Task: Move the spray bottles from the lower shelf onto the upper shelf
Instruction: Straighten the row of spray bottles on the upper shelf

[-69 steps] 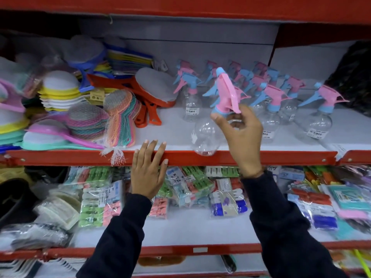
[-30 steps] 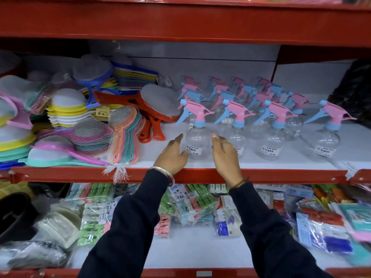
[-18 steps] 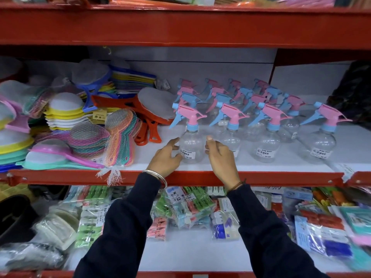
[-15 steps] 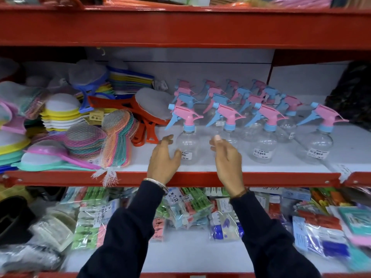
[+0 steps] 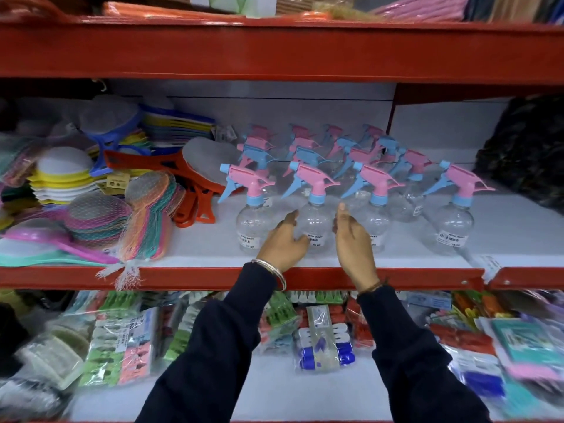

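left hand (image 5: 282,242): open, fingers spread loosely, cupped against the left flank of a clear spray bottle; holds nothing firmly that can be told, only touches the round body. a metal bangle (image 5: 273,270) sits at the wrist.
right hand (image 5: 354,239): open, palm turned inward, fingers straight and pointing toward 12 o'clock, just beside the right flank of the same bottle; whether it touches cannot be told.
flanked bottle (image 5: 314,221): upright on the white shelf, second from the left in the front row, pink trigger head with blue nozzle and collar, white price label low on its body, partly hidden by the left hand.
front row neighbours: one bottle (image 5: 251,227) at 9 o'clock of the left hand, one (image 5: 377,219) at 3 o'clock of the right hand, a fourth (image 5: 451,227) further along toward 3 o'clock, standing apart from the rest.
back rows (image 5: 308,148): more pink and blue trigger heads packed close at 12 o'clock, too crowded to count.
shelf edge (image 5: 427,277): red rail, under both wrists.
at 9 o'clock: netted bundle of coloured scrubbers (image 5: 146,215), orange-handled brushes (image 5: 189,166).
at 6 o'clock: lower shelf with bagged clothes pegs (image 5: 122,340).
sleeves (image 5: 213,355): dark, both arms.
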Demonstrator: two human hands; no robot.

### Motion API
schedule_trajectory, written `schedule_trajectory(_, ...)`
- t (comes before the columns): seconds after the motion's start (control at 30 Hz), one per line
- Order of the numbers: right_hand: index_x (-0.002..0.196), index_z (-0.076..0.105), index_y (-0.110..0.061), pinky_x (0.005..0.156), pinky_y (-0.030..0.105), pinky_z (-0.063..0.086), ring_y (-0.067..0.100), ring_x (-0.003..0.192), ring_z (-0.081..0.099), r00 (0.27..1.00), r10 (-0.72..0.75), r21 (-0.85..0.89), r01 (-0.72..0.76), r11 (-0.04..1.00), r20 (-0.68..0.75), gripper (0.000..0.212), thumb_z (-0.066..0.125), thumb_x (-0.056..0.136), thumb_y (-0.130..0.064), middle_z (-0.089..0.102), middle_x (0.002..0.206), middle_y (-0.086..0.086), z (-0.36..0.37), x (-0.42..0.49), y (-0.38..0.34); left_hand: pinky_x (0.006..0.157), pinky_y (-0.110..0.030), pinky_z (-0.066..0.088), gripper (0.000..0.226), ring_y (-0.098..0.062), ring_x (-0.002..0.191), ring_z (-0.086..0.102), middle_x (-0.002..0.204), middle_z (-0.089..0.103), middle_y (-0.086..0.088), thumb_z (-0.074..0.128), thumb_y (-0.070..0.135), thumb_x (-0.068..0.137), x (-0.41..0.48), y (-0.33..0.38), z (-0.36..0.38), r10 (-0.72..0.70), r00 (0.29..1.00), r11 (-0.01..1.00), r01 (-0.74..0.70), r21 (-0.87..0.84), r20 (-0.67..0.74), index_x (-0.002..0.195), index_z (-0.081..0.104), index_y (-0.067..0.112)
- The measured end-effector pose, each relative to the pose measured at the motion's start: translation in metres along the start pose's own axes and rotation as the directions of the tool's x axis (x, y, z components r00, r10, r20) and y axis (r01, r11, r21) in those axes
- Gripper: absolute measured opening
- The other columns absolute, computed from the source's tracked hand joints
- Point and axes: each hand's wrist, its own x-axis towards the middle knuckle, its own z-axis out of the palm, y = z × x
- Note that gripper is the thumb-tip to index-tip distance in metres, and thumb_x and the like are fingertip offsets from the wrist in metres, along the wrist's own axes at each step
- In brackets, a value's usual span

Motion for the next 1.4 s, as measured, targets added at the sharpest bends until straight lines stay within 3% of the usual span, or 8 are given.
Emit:
schedule_trajectory(0.2,0.082,0.059,-0.007,0.067,0.03,0.04,0.022,0.075,0.056,0.999,-0.026,0.05,0.025,0.998,0.022,0.057,0.025,0.095,-0.052,0.064,0.08,0.015,-0.009,-0.005,0.001,0.101,-0.041,0.043,0.062,-0.025,0.115,0.052,0.14,0.042,-0.007,0.054,0.022,0.089,-0.004,-0.002,0.008,0.009,0.997,1.0,-0.01,-0.011,-0.075,0.143,0.025,0.018)
schedule_trajectory(0.37,0.108,0.062,-0.023,0.09,0.029,0.048,0.015,0.104,0.061,0.98,-0.08,0.215,0.12,0.969,-0.184,0.057,0.029,0.087,-0.064,0.068,0.109,0.006,-0.037,-0.011,0.021,0.096,-0.029,0.042,0.038,-0.009,0.111,0.048,0.123,0.049,0.0,0.053,0.016,0.086,-0.026,0.023,0.034,0.263,0.83,0.946,-0.322,-0.039,-0.492,0.124,0.045,0.017)
schedule_trajectory(0.5,0.114,0.059,-0.022,0.091,0.017,0.04,0.007,0.11,0.055,0.95,-0.068,0.203,0.135,0.97,-0.304,0.053,0.028,0.09,-0.058,0.061,0.115,-0.005,-0.065,-0.001,0.034,0.1,-0.029,0.041,0.041,-0.007,0.116,0.046,0.13,0.045,0.004,0.054,0.02,0.089,-0.025,0.049,0.067,0.335,0.917,0.935,-0.352,-0.046,-0.217,0.129,0.042,0.02)
schedule_trajectory(0.67,0.118,0.057,-0.019,0.09,0.027,0.035,0.013,0.103,0.051,0.994,0.059,0.147,-0.044,0.988,-0.095,0.057,0.022,0.093,-0.056,0.056,0.109,-0.005,-0.084,0.018,0.039,0.111,-0.029,0.027,0.072,-0.024,0.138,0.028,0.153,0.02,-0.01,0.053,0.021,0.089,0.007,0.059,0.089,0.12,0.991,0.992,-0.122,0.032,0.053,0.147,0.011,0.011)
schedule_trajectory(1.0,0.095,0.062,-0.03,0.1,0.049,0.045,0.02,0.106,0.06,0.998,0.068,0.155,-0.07,0.985,0.017,0.064,0.023,0.077,-0.078,0.067,0.112,0.007,-0.107,0.021,0.047,0.11,-0.04,0.035,0.064,-0.022,0.132,0.038,0.146,0.034,-0.009,0.055,0.022,0.088,0.007,0.054,0.106,0.078,0.991,0.997,-0.08,-0.016,-0.111,0.144,0.025,0.012)
schedule_trajectory(1.13,0.11,0.062,-0.02,0.101,0.039,0.045,0.013,0.111,0.058,0.973,-0.006,0.238,0.062,0.969,-0.229,0.053,0.029,0.091,-0.057,0.065,0.12,0.006,-0.13,0.011,0.058,0.1,-0.024,0.038,0.039,-0.006,0.114,0.045,0.122,0.046,0.001,0.053,0.009,0.085,-0.017,0.078,0.127,0.346,0.818,0.918,-0.396,-0.014,-0.459,0.124,0.046,0.012)
schedule_trajectory(1.27,0.117,0.058,-0.023,0.086,0.009,0.041,-0.006,0.106,0.056,0.893,-0.067,0.209,0.177,0.962,-0.446,0.044,0.028,0.094,-0.045,0.062,0.119,-0.004,-0.16,0.011,0.073,0.099,-0.026,0.04,0.034,-0.006,0.115,0.047,0.124,0.049,0.002,0.051,0.014,0.088,-0.014,0.096,0.16,0.438,0.861,0.89,-0.457,-0.014,-0.259,0.122,0.05,0.015)
schedule_trajectory(1.4,0.119,0.054,-0.022,0.087,0.027,0.042,0.011,0.107,0.056,0.916,0.017,0.15,0.047,0.988,-0.4,0.051,0.026,0.093,-0.054,0.06,0.119,0.0,-0.178,0.022,0.081,0.106,-0.038,0.039,0.051,-0.019,0.128,0.042,0.142,0.038,-0.005,0.053,0.019,0.089,0.014,0.112,0.184,0.238,0.971,0.968,-0.234,-0.091,0.036,0.137,0.035,0.015)
